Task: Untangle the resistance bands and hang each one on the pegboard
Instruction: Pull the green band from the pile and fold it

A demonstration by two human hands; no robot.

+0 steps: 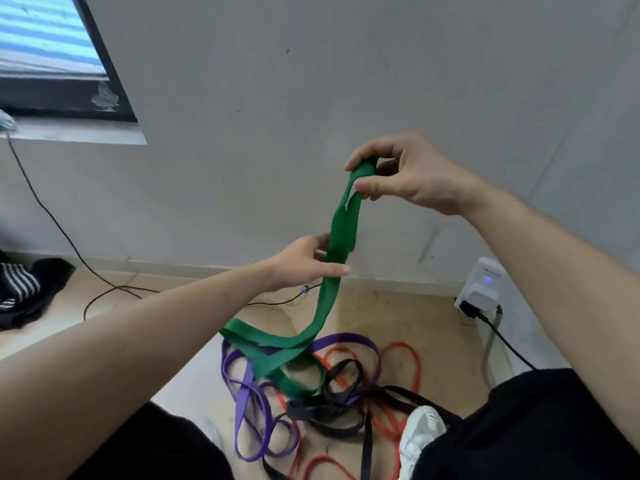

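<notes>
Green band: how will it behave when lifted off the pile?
Likely floppy: the green band sags and folds below the right hand. Probably snags, since its lower loop lies among the purple band. Seems light: a pinch holds it.

I see the green band (341, 237) as matt, smooth rubber; purple band (242, 403), red band (412, 362), black band (339, 407) alike. The floor (381, 317) looks like pale wood, the wall (311, 81) matt painted.
</notes>
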